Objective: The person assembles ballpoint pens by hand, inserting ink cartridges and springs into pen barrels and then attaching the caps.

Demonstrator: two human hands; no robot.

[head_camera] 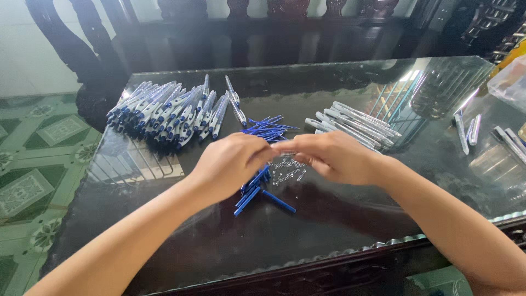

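My left hand (230, 161) and my right hand (331, 157) meet fingertip to fingertip above the middle of a dark glass-topped table (307, 235). Both are closed on something small between the fingertips; what it is stays hidden. Under the hands lie blue pen refills (257, 192) and a scatter of small metal springs (287, 170). More blue refills (267, 127) lie just beyond the hands. A big heap of assembled white-and-blue pens (164, 112) sits at the far left. A row of clear pen barrels (356, 125) lies to the right.
A few loose pen parts (468, 130) lie at the right side, near a clear plastic container (512, 82) at the table's corner. Dark carved wooden seating (246, 33) stands behind the table. Green patterned floor tiles (38, 164) show on the left.
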